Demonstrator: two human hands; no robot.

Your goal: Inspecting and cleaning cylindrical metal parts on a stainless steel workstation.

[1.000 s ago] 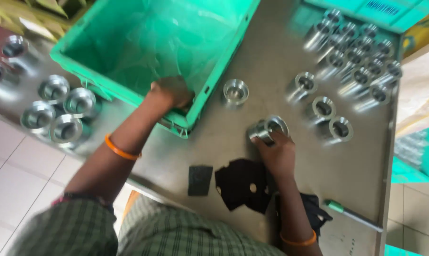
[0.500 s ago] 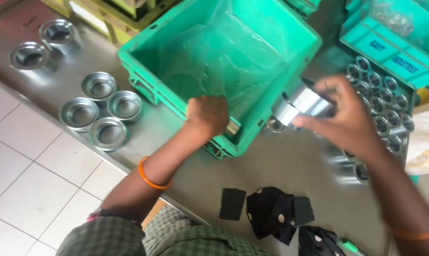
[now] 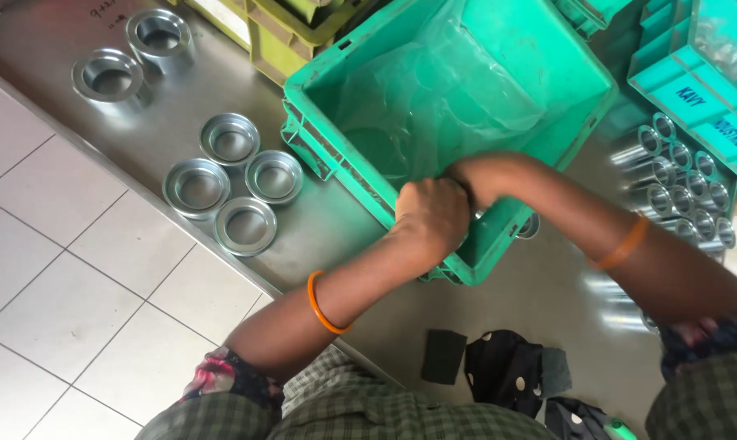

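My left hand (image 3: 429, 216) is clamped on the near rim of a green plastic crate (image 3: 302, 140) lined with a clear plastic bag (image 3: 458, 90). My right arm crosses over it and goes down into the crate. Only the back of my right hand (image 3: 465, 173) shows; its fingers are hidden behind the left hand and the crate wall. I cannot tell whether it holds anything. Both wrists carry orange bangles. Several shiny metal cylinders (image 3: 679, 175) stand on the steel table (image 3: 548, 301) to the right of the crate.
Several shallow metal cups (image 3: 245, 224) sit left of the crate and two larger metal rings (image 3: 108, 77) lie further off. Teal bins (image 3: 702, 81) stand at the upper right, with a yellow-green crate (image 3: 275, 37) at the top. Black cloths (image 3: 507, 367) and a dark pad (image 3: 443, 356) lie near me. Tiled floor (image 3: 59, 269) is beyond the table edge.
My right hand, which held a metal cylinder beside the crate, has swung left and down into the crate. The left hand has stayed on the rim.
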